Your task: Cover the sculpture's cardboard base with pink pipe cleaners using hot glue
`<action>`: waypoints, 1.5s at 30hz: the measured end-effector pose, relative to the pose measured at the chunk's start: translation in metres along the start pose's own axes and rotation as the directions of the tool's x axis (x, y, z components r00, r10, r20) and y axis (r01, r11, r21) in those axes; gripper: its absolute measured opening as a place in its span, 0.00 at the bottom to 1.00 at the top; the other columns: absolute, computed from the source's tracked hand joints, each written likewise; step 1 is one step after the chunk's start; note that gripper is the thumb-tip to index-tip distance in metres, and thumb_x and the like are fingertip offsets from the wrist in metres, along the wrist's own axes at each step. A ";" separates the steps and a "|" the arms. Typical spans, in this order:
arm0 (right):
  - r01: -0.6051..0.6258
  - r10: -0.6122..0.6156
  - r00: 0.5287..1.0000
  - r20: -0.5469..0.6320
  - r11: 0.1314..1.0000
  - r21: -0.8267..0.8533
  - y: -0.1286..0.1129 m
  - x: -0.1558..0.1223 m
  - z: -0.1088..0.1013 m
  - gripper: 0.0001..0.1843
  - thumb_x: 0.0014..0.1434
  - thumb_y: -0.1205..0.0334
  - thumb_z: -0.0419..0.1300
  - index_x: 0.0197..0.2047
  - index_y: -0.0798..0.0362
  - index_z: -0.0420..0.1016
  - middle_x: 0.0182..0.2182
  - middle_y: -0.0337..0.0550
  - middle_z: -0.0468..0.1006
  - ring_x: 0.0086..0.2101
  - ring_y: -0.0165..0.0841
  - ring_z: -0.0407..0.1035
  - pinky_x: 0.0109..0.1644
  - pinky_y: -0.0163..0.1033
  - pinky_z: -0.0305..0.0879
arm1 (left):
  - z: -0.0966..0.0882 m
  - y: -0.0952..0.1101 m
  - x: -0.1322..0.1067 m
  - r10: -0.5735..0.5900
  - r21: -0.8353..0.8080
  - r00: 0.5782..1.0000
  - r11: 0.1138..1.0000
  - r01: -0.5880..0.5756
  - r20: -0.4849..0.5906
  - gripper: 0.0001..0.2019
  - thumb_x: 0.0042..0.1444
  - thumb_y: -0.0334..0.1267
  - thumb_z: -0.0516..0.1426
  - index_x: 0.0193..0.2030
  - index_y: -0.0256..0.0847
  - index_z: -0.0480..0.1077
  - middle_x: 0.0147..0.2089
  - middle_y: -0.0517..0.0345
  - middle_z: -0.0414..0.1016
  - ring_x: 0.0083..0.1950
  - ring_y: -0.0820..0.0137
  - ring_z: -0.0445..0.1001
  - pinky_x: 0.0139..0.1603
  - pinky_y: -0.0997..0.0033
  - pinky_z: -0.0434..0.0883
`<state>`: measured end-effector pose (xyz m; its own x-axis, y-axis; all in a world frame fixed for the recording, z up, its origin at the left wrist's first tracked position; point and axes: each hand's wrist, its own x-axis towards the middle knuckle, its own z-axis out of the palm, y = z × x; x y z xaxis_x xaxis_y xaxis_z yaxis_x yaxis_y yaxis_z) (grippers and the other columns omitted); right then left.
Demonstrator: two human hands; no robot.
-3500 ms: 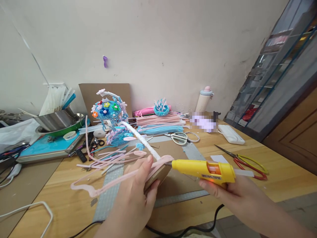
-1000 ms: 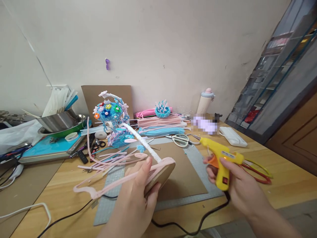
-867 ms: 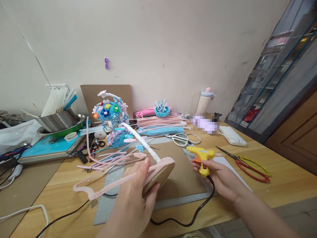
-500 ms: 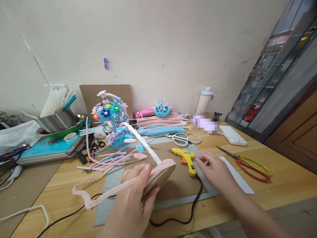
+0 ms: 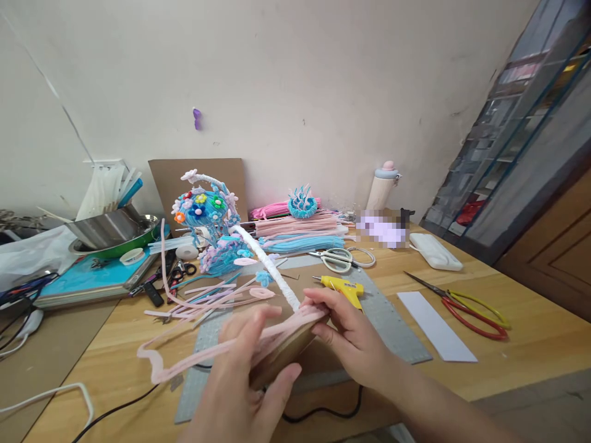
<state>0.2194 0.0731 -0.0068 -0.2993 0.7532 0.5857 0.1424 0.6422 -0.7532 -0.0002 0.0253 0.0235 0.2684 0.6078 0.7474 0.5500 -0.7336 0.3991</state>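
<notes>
My left hand grips a round wooden disc from below, tilted on edge. A pink pipe cleaner runs along the disc's rim and trails off to the left. A white wrapped stem rises from the disc toward the back. My right hand has its fingers closed on the disc's right edge, thumb pressing the pink pipe cleaner there. The yellow glue gun lies on the table just behind my right hand, free of both hands.
A blue flower ornament stands at the back left beside a metal bowl. Pipe cleaner bundles, white scissors, red scissors, a white paper strip and a metal ruler lie around. A black cord runs near the front edge.
My right hand swung the glue gun away from the disc, laid it on the table and let go. It then moved left onto the disc's edge and the pink pipe cleaner.
</notes>
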 end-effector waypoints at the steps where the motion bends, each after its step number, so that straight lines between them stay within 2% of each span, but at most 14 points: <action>1: -0.002 0.002 1.000 0.000 1.000 0.001 0.001 -0.001 0.000 0.24 0.70 0.63 0.58 0.66 0.37 0.64 0.53 0.43 0.77 0.50 0.38 0.75 0.56 0.43 0.71 | -0.001 0.002 0.001 -0.037 -0.052 0.998 0.998 0.035 -0.049 0.46 0.60 0.24 0.60 0.77 0.56 0.41 0.59 0.50 0.72 0.62 0.61 0.72 0.63 0.56 0.71; 3: 0.000 0.000 1.000 0.001 1.000 -0.003 0.001 -0.002 0.000 0.23 0.70 0.63 0.58 0.65 0.36 0.65 0.53 0.43 0.77 0.51 0.38 0.74 0.56 0.43 0.71 | -0.004 0.008 0.004 -0.110 -0.158 0.978 0.984 0.082 -0.176 0.41 0.59 0.23 0.60 0.75 0.56 0.51 0.56 0.53 0.75 0.59 0.66 0.75 0.63 0.60 0.73; 7: 0.017 -0.017 1.000 0.007 1.000 -0.017 -0.002 -0.002 -0.002 0.24 0.69 0.65 0.58 0.65 0.36 0.65 0.53 0.41 0.77 0.50 0.37 0.73 0.57 0.41 0.69 | -0.008 0.015 0.009 -0.195 -0.276 0.919 0.956 0.099 -0.342 0.29 0.58 0.20 0.59 0.63 0.51 0.70 0.43 0.63 0.81 0.44 0.76 0.81 0.49 0.80 0.78; 9: 0.028 -0.028 1.000 0.007 0.999 -0.023 -0.004 -0.002 -0.003 0.23 0.69 0.66 0.58 0.64 0.36 0.66 0.52 0.41 0.77 0.50 0.36 0.73 0.56 0.41 0.69 | -0.008 0.015 0.009 -0.218 -0.263 0.890 0.958 0.116 -0.400 0.27 0.56 0.19 0.60 0.58 0.50 0.74 0.40 0.67 0.83 0.42 0.79 0.81 0.45 0.85 0.78; 13: 0.060 -0.060 0.998 -0.001 0.998 -0.033 -0.005 -0.001 -0.003 0.22 0.69 0.67 0.57 0.62 0.37 0.67 0.50 0.40 0.77 0.49 0.36 0.73 0.55 0.40 0.69 | -0.004 0.016 0.006 -0.264 -0.241 0.824 0.957 0.161 -0.501 0.26 0.53 0.18 0.62 0.53 0.51 0.77 0.40 0.75 0.84 0.38 0.81 0.83 0.45 0.87 0.79; 16: 0.085 -0.085 0.996 -0.004 0.996 -0.035 -0.006 0.001 -0.003 0.21 0.69 0.68 0.57 0.61 0.37 0.67 0.49 0.40 0.78 0.49 0.36 0.73 0.55 0.40 0.69 | -0.001 0.020 0.003 -0.227 -0.192 0.794 0.971 0.141 -0.565 0.28 0.50 0.17 0.63 0.53 0.52 0.77 0.41 0.79 0.85 0.37 0.83 0.83 0.47 0.87 0.79; 18: 0.098 -0.098 0.995 -0.006 0.995 -0.035 -0.006 0.001 -0.003 0.20 0.70 0.67 0.56 0.61 0.38 0.67 0.49 0.41 0.78 0.49 0.37 0.73 0.55 0.41 0.70 | -0.001 0.021 0.001 -0.167 -0.136 0.805 0.985 0.108 -0.570 0.30 0.50 0.16 0.63 0.55 0.52 0.76 0.42 0.77 0.85 0.38 0.81 0.82 0.48 0.83 0.79; 21: 0.112 -0.112 0.994 -0.009 0.993 -0.036 -0.005 0.002 -0.004 0.18 0.70 0.66 0.56 0.60 0.39 0.68 0.49 0.42 0.78 0.49 0.38 0.73 0.54 0.42 0.70 | -0.005 0.021 -0.003 -0.065 -0.069 0.857 0.997 0.034 -0.512 0.32 0.49 0.15 0.63 0.57 0.52 0.75 0.39 0.72 0.85 0.38 0.74 0.80 0.42 0.72 0.80; 23: 0.116 -0.116 0.993 -0.013 0.993 -0.036 -0.005 0.003 -0.005 0.17 0.70 0.65 0.56 0.59 0.39 0.69 0.48 0.42 0.78 0.48 0.38 0.73 0.54 0.42 0.70 | -0.007 0.020 -0.008 -0.061 -0.062 0.874 0.997 0.035 -0.482 0.33 0.50 0.15 0.62 0.58 0.53 0.74 0.39 0.70 0.85 0.37 0.72 0.80 0.40 0.68 0.79; 27: 0.116 -0.117 0.993 -0.028 0.993 -0.035 -0.005 0.003 -0.006 0.16 0.71 0.65 0.56 0.58 0.38 0.70 0.47 0.42 0.78 0.48 0.38 0.72 0.54 0.42 0.70 | -0.004 0.017 -0.016 -0.173 -0.092 0.821 0.985 0.147 -0.544 0.33 0.51 0.15 0.63 0.59 0.52 0.74 0.40 0.70 0.84 0.40 0.74 0.80 0.44 0.68 0.79; 29: 0.121 -0.122 0.992 -0.030 0.992 -0.031 -0.005 0.003 -0.005 0.16 0.71 0.65 0.55 0.58 0.39 0.70 0.47 0.42 0.77 0.48 0.38 0.72 0.55 0.43 0.69 | -0.002 0.016 -0.018 -0.193 -0.102 0.804 0.981 0.164 -0.562 0.32 0.51 0.14 0.63 0.58 0.51 0.74 0.39 0.69 0.83 0.40 0.74 0.80 0.44 0.69 0.79; 35: 0.151 -0.151 0.988 -0.015 0.989 0.001 -0.004 0.004 -0.006 0.15 0.72 0.65 0.54 0.58 0.38 0.70 0.47 0.42 0.76 0.49 0.38 0.71 0.55 0.43 0.69 | 0.000 0.008 -0.022 -0.094 -0.077 0.856 0.995 0.064 -0.508 0.36 0.49 0.12 0.63 0.61 0.49 0.72 0.41 0.70 0.84 0.38 0.76 0.79 0.45 0.71 0.78; 40: 0.178 -0.178 0.984 0.002 0.984 0.017 -0.003 0.006 -0.007 0.15 0.73 0.65 0.52 0.56 0.39 0.71 0.47 0.44 0.74 0.48 0.38 0.71 0.53 0.45 0.70 | 0.004 0.004 -0.028 -0.148 -0.104 0.840 0.989 0.110 -0.522 0.31 0.50 0.14 0.63 0.57 0.46 0.74 0.38 0.67 0.84 0.36 0.73 0.80 0.45 0.69 0.79; 45: 0.182 -0.182 0.983 0.011 0.983 0.020 -0.003 0.005 -0.008 0.14 0.73 0.65 0.50 0.54 0.39 0.70 0.47 0.44 0.73 0.47 0.38 0.71 0.51 0.46 0.71 | 0.008 0.001 -0.036 -0.187 -0.083 0.827 0.982 0.169 -0.531 0.30 0.51 0.17 0.64 0.59 0.46 0.74 0.36 0.66 0.85 0.34 0.73 0.82 0.55 0.66 0.77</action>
<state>0.2248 0.0761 0.0010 -0.3306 0.6219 0.7099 0.0664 0.7656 -0.6399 -0.0031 0.0054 -0.0072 -0.3008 0.4786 0.8249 0.5202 -0.6426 0.5625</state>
